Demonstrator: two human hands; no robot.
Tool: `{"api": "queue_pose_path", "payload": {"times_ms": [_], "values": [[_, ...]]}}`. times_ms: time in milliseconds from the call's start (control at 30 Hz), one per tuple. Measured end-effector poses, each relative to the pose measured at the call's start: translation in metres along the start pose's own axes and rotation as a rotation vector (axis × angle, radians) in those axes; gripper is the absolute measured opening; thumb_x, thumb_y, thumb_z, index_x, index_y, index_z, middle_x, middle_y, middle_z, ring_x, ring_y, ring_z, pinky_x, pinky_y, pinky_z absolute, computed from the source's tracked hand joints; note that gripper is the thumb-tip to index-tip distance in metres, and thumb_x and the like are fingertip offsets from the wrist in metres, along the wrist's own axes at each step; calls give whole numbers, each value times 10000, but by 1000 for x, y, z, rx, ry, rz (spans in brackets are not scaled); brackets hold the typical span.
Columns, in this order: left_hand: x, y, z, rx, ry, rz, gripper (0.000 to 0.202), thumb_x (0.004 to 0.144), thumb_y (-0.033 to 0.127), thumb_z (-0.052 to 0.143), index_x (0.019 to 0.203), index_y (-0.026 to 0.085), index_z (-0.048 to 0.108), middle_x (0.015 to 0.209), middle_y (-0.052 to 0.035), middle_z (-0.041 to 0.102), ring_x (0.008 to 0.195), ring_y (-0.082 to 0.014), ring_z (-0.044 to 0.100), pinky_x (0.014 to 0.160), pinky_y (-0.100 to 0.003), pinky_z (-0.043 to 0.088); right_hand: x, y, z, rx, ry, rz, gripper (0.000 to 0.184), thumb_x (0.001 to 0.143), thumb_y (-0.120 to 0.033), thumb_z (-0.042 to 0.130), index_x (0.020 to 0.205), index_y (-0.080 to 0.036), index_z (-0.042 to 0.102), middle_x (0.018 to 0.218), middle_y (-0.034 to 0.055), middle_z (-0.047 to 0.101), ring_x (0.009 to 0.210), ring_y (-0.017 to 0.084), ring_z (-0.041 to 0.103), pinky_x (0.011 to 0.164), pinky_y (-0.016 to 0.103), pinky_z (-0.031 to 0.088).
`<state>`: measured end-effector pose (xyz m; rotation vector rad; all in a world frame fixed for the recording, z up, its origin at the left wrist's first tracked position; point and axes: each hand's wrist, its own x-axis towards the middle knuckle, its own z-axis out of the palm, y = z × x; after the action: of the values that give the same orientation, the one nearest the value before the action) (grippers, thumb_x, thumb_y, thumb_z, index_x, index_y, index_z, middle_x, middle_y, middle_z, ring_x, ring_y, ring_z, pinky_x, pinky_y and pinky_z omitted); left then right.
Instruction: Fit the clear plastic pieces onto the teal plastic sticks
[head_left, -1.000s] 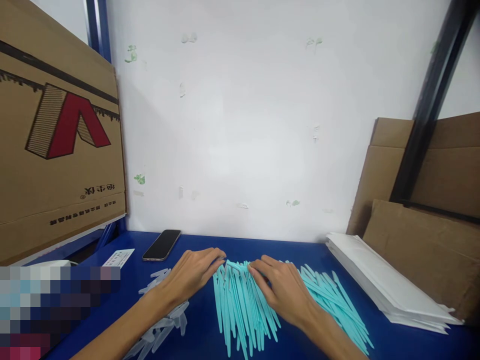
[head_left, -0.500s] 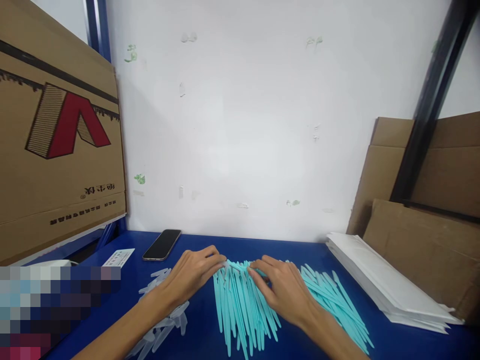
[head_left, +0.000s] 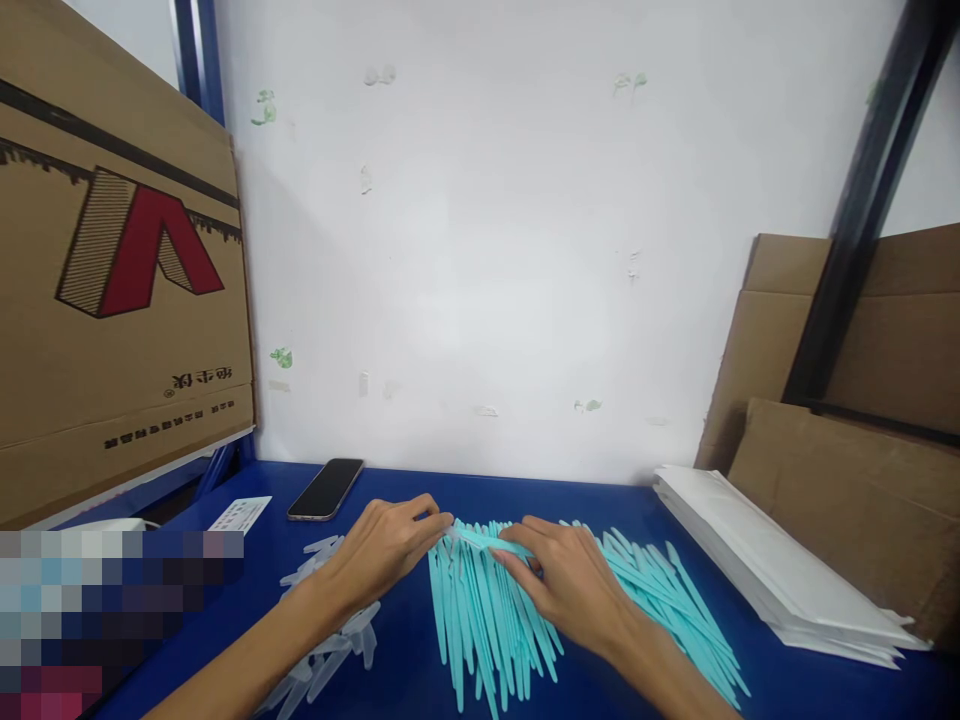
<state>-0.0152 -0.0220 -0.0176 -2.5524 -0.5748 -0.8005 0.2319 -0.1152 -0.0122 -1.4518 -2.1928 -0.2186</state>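
Observation:
A heap of thin teal plastic sticks (head_left: 480, 625) lies fanned on the blue table (head_left: 600, 500), with a second teal bunch (head_left: 667, 610) to its right. My left hand (head_left: 390, 555) rests at the heap's far left end, fingers curled and pinched on a stick's tip. My right hand (head_left: 570, 585) lies on top of the heap, its fingers pinching one teal stick (head_left: 484, 541) that lies crosswise between both hands. Clear plastic pieces (head_left: 330, 650) lie under my left forearm.
A black phone (head_left: 325, 489) and a small white card (head_left: 238, 514) lie at the back left. A stack of white sleeves (head_left: 772, 570) sits at the right, before brown cardboard (head_left: 847, 480). A large printed carton (head_left: 112, 280) stands at the left. A white wall closes the back.
My right hand has drawn back slightly toward me, and one teal stick now lies crosswise between the two hands. My left hand has hardly moved.

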Motion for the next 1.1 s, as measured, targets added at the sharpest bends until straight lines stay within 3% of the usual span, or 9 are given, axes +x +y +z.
{"api": "queue_pose_path", "payload": {"times_ms": [133,333,500,733,1100], "values": [[-1,5,1,77,-14,41,269,993,148,381,1134,209,602,818,-27,650,554,-101,534,484,-203,301,1,-4,-1,2,-12,-6,403,1052,-386,329,961,-248,696,747,-7,650,629,137,587,555,266,300],[0,19,7,96,-6,48,231,1013,192,384,1124,203,587,834,-26,631,555,-100,532,469,-200,305,-1,-4,1,45,-15,-42,386,1053,-380,328,1008,-262,693,790,-3,664,656,138,611,578,268,325],[1,28,5,-35,-22,50,251,1039,285,370,1034,173,595,814,-22,615,550,-117,496,464,-245,267,-1,1,5,74,-46,-78,395,1051,-379,339,959,-262,705,713,-12,650,612,139,599,558,269,308],[1,42,-1,-367,-71,-128,250,1032,257,391,948,194,618,789,-1,600,614,-122,504,534,-279,263,-3,0,7,149,-66,-90,385,1050,-378,346,919,-243,682,713,-10,644,613,144,583,577,265,305],[5,47,-6,-517,-32,-184,275,1015,241,430,846,170,634,705,1,542,607,-123,444,545,-279,280,-3,-1,4,170,-51,-102,366,1047,-383,363,912,-240,670,713,-14,640,615,133,572,583,260,317]]}}
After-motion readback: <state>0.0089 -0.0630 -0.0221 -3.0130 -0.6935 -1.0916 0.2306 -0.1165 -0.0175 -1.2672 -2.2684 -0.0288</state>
